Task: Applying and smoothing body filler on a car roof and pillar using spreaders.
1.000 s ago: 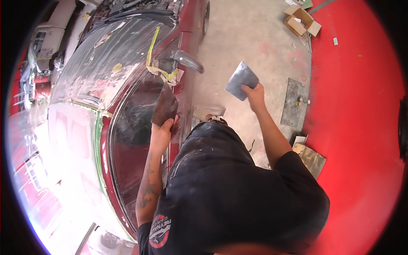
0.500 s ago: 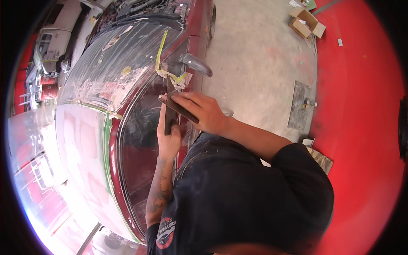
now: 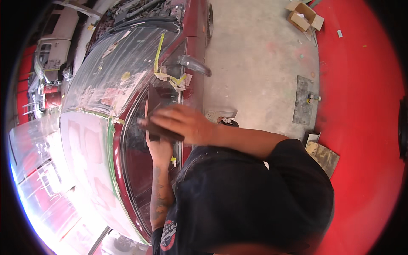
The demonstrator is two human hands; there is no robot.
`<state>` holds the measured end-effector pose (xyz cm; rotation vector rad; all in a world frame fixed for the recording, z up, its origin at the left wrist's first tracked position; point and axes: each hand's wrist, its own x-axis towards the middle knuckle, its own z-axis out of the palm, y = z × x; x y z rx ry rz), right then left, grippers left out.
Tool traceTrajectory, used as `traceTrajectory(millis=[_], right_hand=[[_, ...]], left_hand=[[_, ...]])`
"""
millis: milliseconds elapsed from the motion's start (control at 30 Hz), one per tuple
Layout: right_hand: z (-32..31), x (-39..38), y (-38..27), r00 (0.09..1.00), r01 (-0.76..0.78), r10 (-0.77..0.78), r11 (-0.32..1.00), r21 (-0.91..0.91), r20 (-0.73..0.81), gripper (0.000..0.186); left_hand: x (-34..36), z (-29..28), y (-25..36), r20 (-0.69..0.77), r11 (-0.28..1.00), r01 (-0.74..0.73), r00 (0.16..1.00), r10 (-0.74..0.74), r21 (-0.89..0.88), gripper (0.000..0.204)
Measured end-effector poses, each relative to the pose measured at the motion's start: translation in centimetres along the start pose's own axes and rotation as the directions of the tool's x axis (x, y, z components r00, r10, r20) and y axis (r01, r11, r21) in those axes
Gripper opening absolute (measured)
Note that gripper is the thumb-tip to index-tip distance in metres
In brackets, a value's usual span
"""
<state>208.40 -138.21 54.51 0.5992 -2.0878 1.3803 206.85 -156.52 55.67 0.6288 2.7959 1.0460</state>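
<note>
Over the side window [image 3: 138, 168] of a dark red car, my left hand [image 3: 160, 151] is closed on a long dark flat bar [image 3: 154, 97]. My right hand [image 3: 185, 122], smeared by motion, grips a shorter dark block [image 3: 169, 134] that looks like a sanding block. That block lies crosswise over the bar and hides part of it and of my left fingers. Whether the two touch, I cannot tell. Past the bar's far end, torn masking paper with yellow tape [image 3: 176, 81] hangs near the side mirror [image 3: 195, 64].
Dust covers the windscreen [image 3: 123, 55], and the roof [image 3: 87, 148] is pale and patchy beside green tape [image 3: 111, 146]. At right are a cardboard box [image 3: 305, 17], a grey board [image 3: 302, 100] with small bottles, and a stained panel [image 3: 323, 157]. My shoe [image 3: 228, 121] shows below.
Both hands have moved toward me and slightly left, bringing the bar and block along. The right hand with its block is now blurred. More of the floor by my shoe shows.
</note>
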Motion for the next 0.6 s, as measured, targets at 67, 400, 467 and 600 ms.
traceTrajectory(millis=[67,400,467,600], right_hand=[[-0.3,0.4,2.5,0.987,-0.156,0.156,0.988,0.006,-0.047,0.055],[-4.3,-0.5,9.4,0.545,-0.415,0.819,0.074,0.907,0.182,0.042],[-3.0,-0.7,8.8,0.555,-0.436,0.804,0.065,0.898,0.211,0.046],[-0.8,-1.3,6.3,0.752,-0.466,0.619,0.258,0.846,0.225,0.063]], left_hand=[[-0.4,0.4,2.0,-0.016,0.84,0.209,0.968,-0.25,-0.501,0.049],[0.0,-5.2,1.5,0.019,0.389,0.207,0.9,-0.436,-0.897,0.032],[0.1,-5.4,0.3,0.012,0.304,0.206,0.844,-0.535,-0.93,0.028],[0.5,-3.6,-1.5,-0.072,0.55,0.306,0.825,-0.56,-0.777,0.022]])
